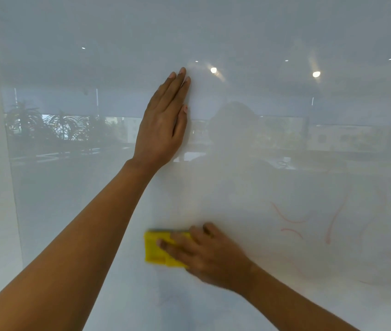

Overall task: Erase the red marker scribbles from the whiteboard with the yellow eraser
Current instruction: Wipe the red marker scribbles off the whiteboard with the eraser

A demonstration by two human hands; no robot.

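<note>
- Yellow eraser (160,249): pressed flat against the whiteboard (261,144), low on the board and slightly blurred, which suggests a stroke in progress.
- Right hand (210,256): lies over the eraser's right part, fingers (173,244) laid across its face and curled at its top edge, pinning it to the board. Thumb hidden; cannot tell how it clamps underneath.
- Red marker scribbles (290,218): thin curved strokes well to the right of the eraser, with fainter pink traces lower right of it. None visible directly under or left of the eraser.
- Left hand (163,125): above the eraser, palm flat on the board, fingers together and extended upward, holding nothing. Reads as a brace.
- Board surface glossy; reflections of ceiling lights (316,74) and plants (46,125) above and up-left of the eraser.
- Judgement: cleaning partly done; the remaining red lies right of the eraser, so the work must travel that way.
- Risks:
  - Faint pink residue could be lost in the glare and left behind.
  - Light or uneven pressure could smear pigment instead of lifting it.
  - Top-side finger hold may let the eraser slip or tilt on a fast stroke.
  - The braced palm could leave smudges on the glossy surface.
</note>
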